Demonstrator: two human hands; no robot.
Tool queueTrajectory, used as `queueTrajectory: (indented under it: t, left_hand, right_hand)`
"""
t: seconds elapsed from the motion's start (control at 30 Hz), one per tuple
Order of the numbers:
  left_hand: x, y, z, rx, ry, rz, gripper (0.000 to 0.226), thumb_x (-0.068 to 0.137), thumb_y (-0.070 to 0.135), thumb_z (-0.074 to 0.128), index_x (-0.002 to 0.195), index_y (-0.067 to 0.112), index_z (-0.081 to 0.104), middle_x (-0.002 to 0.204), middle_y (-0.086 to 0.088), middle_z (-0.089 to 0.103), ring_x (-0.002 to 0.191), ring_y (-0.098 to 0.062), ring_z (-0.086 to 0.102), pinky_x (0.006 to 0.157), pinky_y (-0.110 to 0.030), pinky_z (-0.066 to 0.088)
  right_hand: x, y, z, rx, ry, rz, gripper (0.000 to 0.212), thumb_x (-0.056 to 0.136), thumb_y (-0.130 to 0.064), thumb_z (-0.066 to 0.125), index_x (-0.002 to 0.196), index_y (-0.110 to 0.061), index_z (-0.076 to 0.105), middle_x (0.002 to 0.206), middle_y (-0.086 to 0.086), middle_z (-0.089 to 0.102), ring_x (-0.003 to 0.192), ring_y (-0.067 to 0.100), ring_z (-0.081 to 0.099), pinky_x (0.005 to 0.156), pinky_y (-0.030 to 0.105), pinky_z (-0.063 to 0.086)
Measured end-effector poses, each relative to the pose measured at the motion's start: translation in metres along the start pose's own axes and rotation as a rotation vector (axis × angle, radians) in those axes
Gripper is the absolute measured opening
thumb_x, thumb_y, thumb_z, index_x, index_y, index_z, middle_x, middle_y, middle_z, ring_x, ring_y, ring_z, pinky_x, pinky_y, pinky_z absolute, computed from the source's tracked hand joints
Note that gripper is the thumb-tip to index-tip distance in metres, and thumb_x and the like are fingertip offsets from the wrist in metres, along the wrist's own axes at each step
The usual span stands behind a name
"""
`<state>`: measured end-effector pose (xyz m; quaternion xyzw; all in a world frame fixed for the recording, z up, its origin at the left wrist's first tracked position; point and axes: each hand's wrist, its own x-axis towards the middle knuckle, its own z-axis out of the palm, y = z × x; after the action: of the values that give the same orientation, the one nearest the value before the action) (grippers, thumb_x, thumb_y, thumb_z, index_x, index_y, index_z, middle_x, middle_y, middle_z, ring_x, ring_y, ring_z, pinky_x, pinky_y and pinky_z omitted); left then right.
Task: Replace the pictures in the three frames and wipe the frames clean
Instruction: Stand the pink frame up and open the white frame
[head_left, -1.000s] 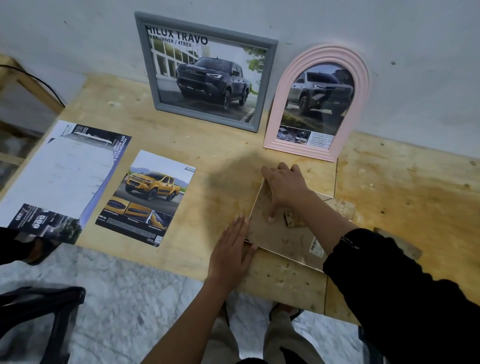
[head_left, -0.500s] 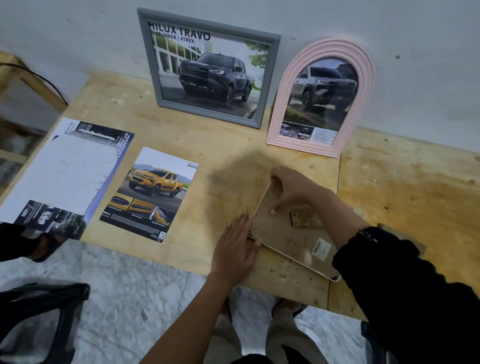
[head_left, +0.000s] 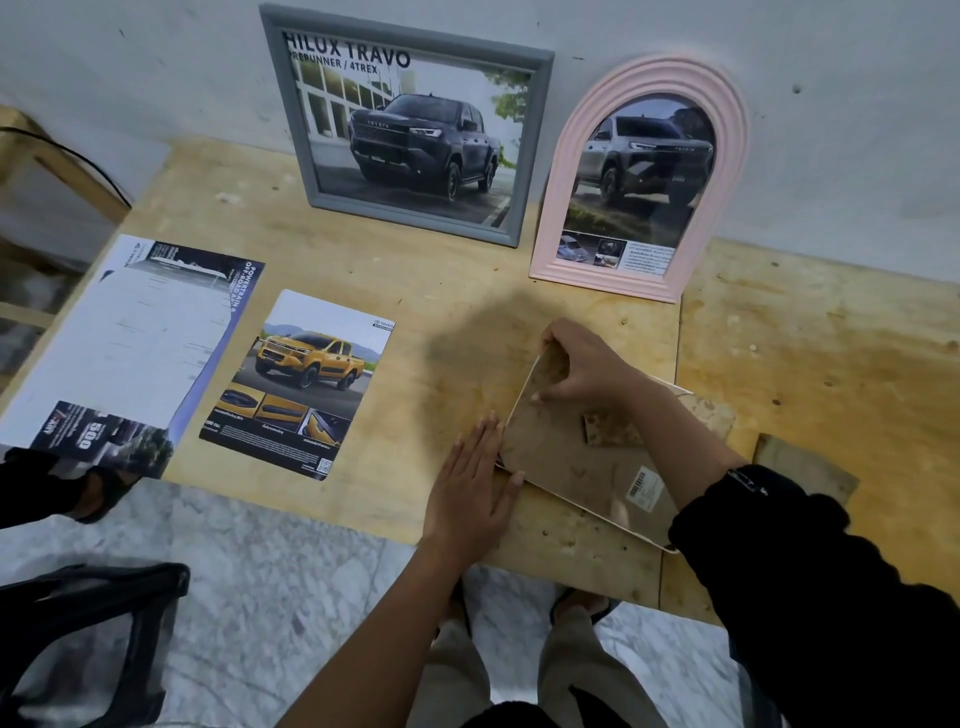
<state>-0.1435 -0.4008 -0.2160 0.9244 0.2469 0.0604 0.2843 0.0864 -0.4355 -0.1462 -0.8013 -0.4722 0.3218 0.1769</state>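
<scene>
A third frame (head_left: 571, 462) lies face down on the wooden table (head_left: 441, 291), its brown backing board and barcode sticker showing. My right hand (head_left: 582, 364) curls over its far corner, fingers pinching the backing board's edge. My left hand (head_left: 470, 488) lies flat, fingers together, pressed against the frame's near left edge. A grey rectangular frame (head_left: 535, 130) with a dark pickup picture and a pink arched frame (head_left: 727, 171) with a silver pickup picture lean on the wall. A loose yellow pickup picture (head_left: 301, 384) lies flat to the left.
A large brochure sheet (head_left: 119, 343) hangs over the table's left edge. A cloth-like pad (head_left: 802, 462) and a rough board (head_left: 711, 410) lie right of the face-down frame. A black chair (head_left: 88, 623) stands on the marble floor at lower left. My feet show below.
My right hand has shifted from the backing's middle to its far corner and curled its fingers onto the edge. The left hand has stayed at the frame's edge.
</scene>
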Motion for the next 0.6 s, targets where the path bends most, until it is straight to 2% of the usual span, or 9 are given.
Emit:
queueTrajectory:
  t: [0.17, 0.3, 0.47, 0.53, 0.6]
  left_hand:
    - [0.0016, -0.0005, 0.0016, 0.024, 0.004, -0.001, 0.068, 0.094, 0.057, 0.019, 0.147, 0.014, 0.02, 0.154, 0.006, 0.018, 0.141, -0.001, 0.005, 0.115, -0.019, 0.0]
    - [0.0022, 0.0002, 0.0028, 0.054, -0.002, 0.01, 0.068, 0.095, 0.057, 0.02, 0.147, 0.012, 0.022, 0.154, 0.002, 0.022, 0.141, -0.003, 0.006, 0.116, -0.02, 0.001]
    - [0.0019, -0.0013, 0.0032, 0.078, 0.0, 0.006, 0.065, 0.096, 0.051, 0.027, 0.147, 0.013, 0.015, 0.153, 0.002, 0.021, 0.141, -0.003, 0.007, 0.115, -0.02, 0.002]
    - [0.002, -0.0021, 0.0036, 0.072, 0.005, 0.005, 0.063, 0.097, 0.05, 0.026, 0.147, 0.013, 0.014, 0.153, 0.002, 0.021, 0.141, -0.003, 0.007, 0.115, -0.02, 0.002]
    - [0.0011, -0.0011, 0.005, 0.07, 0.015, 0.004, 0.062, 0.097, 0.049, 0.025, 0.147, 0.014, 0.013, 0.153, 0.002, 0.021, 0.141, -0.003, 0.008, 0.115, -0.021, 0.003]
  right_hand:
    - [0.0034, 0.0038, 0.0028, 0.005, 0.026, 0.0, 0.055, 0.068, -0.033, 0.08, 0.106, -0.013, 0.045, 0.104, 0.0, 0.042, 0.094, 0.017, 0.04, 0.079, 0.027, 0.033]
    - [0.0046, 0.008, 0.0045, 0.017, 0.026, 0.006, 0.051, 0.068, -0.032, 0.08, 0.099, -0.019, 0.042, 0.101, 0.0, 0.042, 0.091, 0.015, 0.039, 0.076, 0.027, 0.031]
    - [0.005, 0.0086, -0.0016, 0.149, 0.012, 0.04, 0.057, 0.063, -0.036, 0.08, 0.101, -0.018, 0.041, 0.101, 0.0, 0.042, 0.089, 0.014, 0.04, 0.065, 0.019, 0.035]
    - [0.0056, 0.0079, -0.0019, 0.142, 0.003, 0.041, 0.054, 0.068, -0.028, 0.082, 0.101, -0.017, 0.041, 0.101, 0.001, 0.042, 0.091, 0.016, 0.04, 0.067, 0.022, 0.035]
    - [0.0051, 0.0072, -0.0014, 0.119, 0.01, 0.035, 0.056, 0.064, -0.035, 0.081, 0.099, -0.018, 0.041, 0.101, 0.001, 0.043, 0.092, 0.017, 0.041, 0.07, 0.027, 0.033]
